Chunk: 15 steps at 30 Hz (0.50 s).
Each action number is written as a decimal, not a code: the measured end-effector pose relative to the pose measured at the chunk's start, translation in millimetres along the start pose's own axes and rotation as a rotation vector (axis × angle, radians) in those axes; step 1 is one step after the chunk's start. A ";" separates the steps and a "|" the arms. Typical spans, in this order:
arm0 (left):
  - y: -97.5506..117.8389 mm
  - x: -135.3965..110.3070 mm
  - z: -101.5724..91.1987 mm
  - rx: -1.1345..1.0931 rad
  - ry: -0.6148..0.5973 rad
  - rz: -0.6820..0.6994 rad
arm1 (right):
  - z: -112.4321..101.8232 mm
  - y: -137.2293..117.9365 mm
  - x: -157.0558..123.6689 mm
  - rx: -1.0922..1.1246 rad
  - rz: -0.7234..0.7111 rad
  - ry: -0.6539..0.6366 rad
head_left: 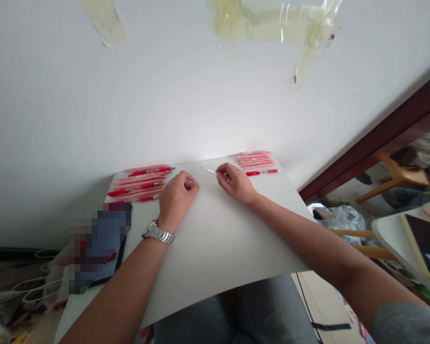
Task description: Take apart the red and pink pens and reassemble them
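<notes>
My right hand [237, 184] is closed on a slim pen refill [209, 170]. The refill's pale, thin end sticks out leftward over the table, and a bit of red shows between the fingers. My left hand [178, 195], with a metal watch [158, 232] on its wrist, is pinched shut. Whatever its fingertips hold is too small or hidden to name. Beside it lies a row of red pens and pink sleeves [138, 182]. Just beyond my right hand are a stack of pink sleeves [256, 159] and a red pen [268, 171].
The white table [215, 248] stands against a white wall [172, 95] with tape strips on it. A blurred-out flat device [107, 243] lies at the table's left edge. Right of the table are a white chair [390, 234] and plastic bags [344, 217]. Cables [39, 286] trail at lower left.
</notes>
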State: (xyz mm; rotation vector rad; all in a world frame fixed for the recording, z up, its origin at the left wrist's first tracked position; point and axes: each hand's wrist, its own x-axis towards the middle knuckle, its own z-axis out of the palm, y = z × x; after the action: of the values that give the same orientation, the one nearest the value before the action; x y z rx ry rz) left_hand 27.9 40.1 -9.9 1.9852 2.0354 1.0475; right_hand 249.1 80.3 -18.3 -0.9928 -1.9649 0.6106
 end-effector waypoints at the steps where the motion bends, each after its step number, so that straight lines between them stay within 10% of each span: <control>1: -0.1 0.1 0.1 0.003 -0.004 -0.008 | 0.0 -0.1 -0.1 0.000 -0.002 0.001; 15: -1.6 0.5 1.3 -0.034 -0.011 -0.036 | -0.2 0.1 0.4 -0.009 -0.011 0.009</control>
State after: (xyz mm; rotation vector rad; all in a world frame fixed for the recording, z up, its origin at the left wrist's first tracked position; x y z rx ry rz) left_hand 27.2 41.2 -11.6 1.9265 2.0265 1.0541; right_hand 249.1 80.7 -18.0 -0.9882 -1.9659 0.5907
